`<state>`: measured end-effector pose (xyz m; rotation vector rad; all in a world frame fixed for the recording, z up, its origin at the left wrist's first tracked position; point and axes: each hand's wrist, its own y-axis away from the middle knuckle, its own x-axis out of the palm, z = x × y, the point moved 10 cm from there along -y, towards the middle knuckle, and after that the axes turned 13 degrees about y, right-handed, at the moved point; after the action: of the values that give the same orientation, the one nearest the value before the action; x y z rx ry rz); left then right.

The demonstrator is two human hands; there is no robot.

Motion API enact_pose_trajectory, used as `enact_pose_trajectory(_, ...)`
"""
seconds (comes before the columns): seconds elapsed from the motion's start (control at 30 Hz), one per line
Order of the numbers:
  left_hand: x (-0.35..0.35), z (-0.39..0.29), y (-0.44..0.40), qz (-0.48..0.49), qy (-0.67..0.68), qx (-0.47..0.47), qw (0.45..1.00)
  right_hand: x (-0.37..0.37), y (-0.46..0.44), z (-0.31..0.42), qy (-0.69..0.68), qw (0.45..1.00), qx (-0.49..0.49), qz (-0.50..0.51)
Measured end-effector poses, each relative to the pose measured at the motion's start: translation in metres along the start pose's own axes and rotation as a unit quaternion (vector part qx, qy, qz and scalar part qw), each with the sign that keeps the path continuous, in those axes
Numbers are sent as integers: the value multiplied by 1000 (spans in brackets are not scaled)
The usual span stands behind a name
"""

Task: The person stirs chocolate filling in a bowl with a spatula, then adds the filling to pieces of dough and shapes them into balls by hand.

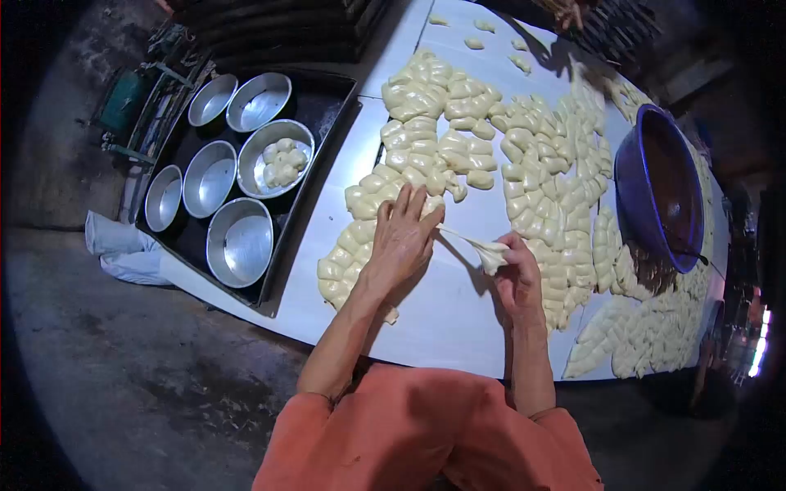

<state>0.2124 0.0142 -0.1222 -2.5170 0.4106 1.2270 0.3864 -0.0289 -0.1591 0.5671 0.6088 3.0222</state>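
Observation:
My left hand (403, 233) lies with fingers spread on a sheet of pale, glossy dough pieces (352, 254) pressed side by side. In my right hand (519, 277) a piece of dough (490, 254) is pinched between thumb and fingers. From that piece a thin strand stretches back to the dough beside my left thumb. Whether the left thumb grips the strand I cannot tell. A second broad sheet of joined dough pieces (532, 180) spreads on the table to the right of my hands.
Left on the white table (327, 213), a black tray (278, 262) holds several round metal pans; one pan (277, 184) contains dough balls. A large blue basin (626, 180) stands at right, with more dough around it. Small dough pieces (474, 43) lie at the far end, near another person's hand (569, 15).

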Motion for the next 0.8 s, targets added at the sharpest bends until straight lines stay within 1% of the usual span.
enact_pose_trajectory(0.03, 2, 0, 1, -2, 2, 3, 1000, 0, 7, 3, -45, 999, -2, 2)
enact_pose_trajectory(0.2, 5, 2, 3, -6, 4, -4, 1000, 6, 29, 42, -203, 969, -113, 79)
enact_pose_trajectory(0.27, 0, -5, 3, -7, 32, -24, 999, 1, 24, 34, -129, 987, -95, 14)
enact_pose_trajectory(0.3, 0, -7, 3, -7, 40, -11, 999, -4, 20, 29, -90, 992, -85, -18)
enact_pose_trajectory(0.33, -1, -7, 4, -9, 49, 1, 999, -7, 12, 20, -26, 997, -76, -6)
enact_pose_trajectory(0.37, -1, -8, 4, -11, 57, 12, 998, -13, 3, 7, 44, 995, -87, -13)
enact_pose_trajectory(0.4, -7, -15, 5, -49, 68, 31, 996, 0, 2, 10, 160, 985, -63, -30)
enact_pose_trajectory(0.43, -5, -14, 4, -48, 80, 31, 995, 11, 1, 14, 273, 960, -36, -46)
enact_pose_trajectory(0.47, -3, -12, 4, -48, 90, 29, 994, 19, -2, 24, 411, 905, -106, -37)
enact_pose_trajectory(0.5, -3, -11, 3, -49, 100, 26, 993, 30, -5, 26, 538, 825, -172, -28)
enact_pose_trajectory(0.53, -8, -13, 2, -60, 119, 29, 991, 42, -7, 24, 635, 738, -226, -31)
enact_pose_trajectory(0.63, -13, -12, 4, -55, 125, 36, 990, 42, -10, 18, 527, 825, -204, -21)
enact_pose_trajectory(0.67, -18, -13, 7, -63, 100, 40, 992, 33, -10, 17, 422, 893, -156, -1)
enact_pose_trajectory(0.7, -19, -10, 8, -63, 93, 27, 993, 18, -7, 4, 238, 971, -14, 16)
enact_pose_trajectory(0.77, -15, -8, 9, -64, 79, 0, 995, 13, 14, 41, 101, 992, -76, 2)
enact_pose_trajectory(0.8, -12, -7, 10, -70, 82, -10, 994, 6, 22, 49, 68, 994, -81, -19)
